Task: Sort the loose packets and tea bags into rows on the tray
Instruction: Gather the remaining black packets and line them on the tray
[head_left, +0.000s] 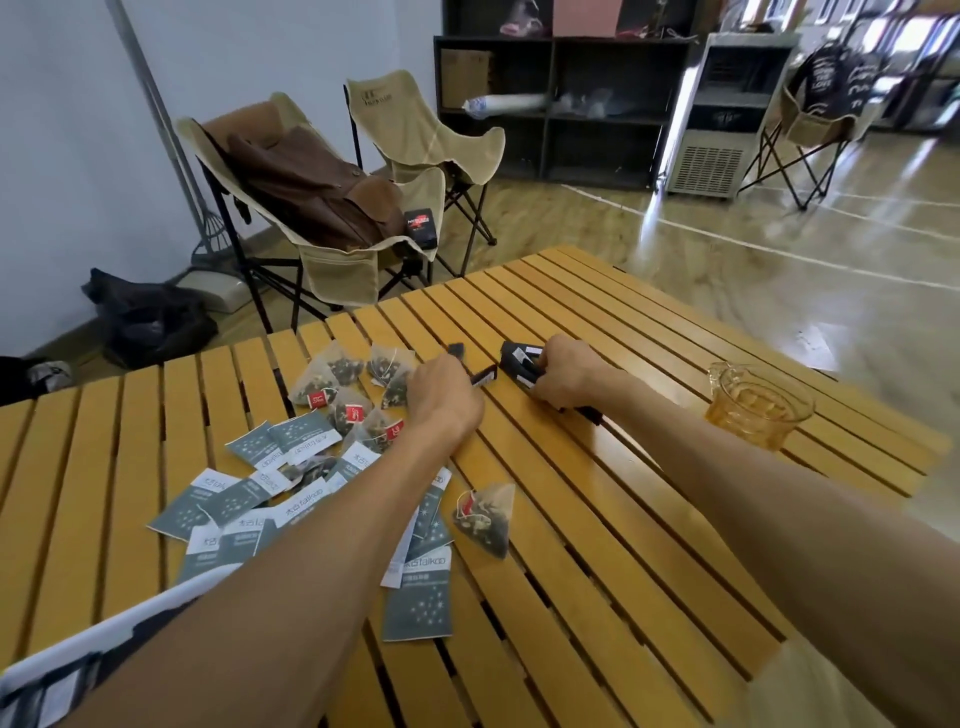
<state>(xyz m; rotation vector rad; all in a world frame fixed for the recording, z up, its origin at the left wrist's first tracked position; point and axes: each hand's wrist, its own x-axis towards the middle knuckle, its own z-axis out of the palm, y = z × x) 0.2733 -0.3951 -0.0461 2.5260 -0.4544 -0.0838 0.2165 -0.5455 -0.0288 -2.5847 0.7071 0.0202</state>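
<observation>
Several grey-green flat packets (244, 499) lie scattered on the slatted wooden table (597, 519), mixed with several pyramid tea bags (343, 369); one pyramid tea bag (485, 517) lies apart near my left forearm. My left hand (444, 397) pinches a slim black stick packet (483, 375); another black stick (457, 349) lies just beyond it. My right hand (563, 374) grips a bundle of black stick packets (517, 361) against the table. No tray is in view.
A glass pitcher (756, 405) of amber liquid stands near the table's right edge. Two beige folding chairs (332, 208) stand beyond the table, one holding a brown bag and a black box. Dark shelving and a metal machine stand at the back.
</observation>
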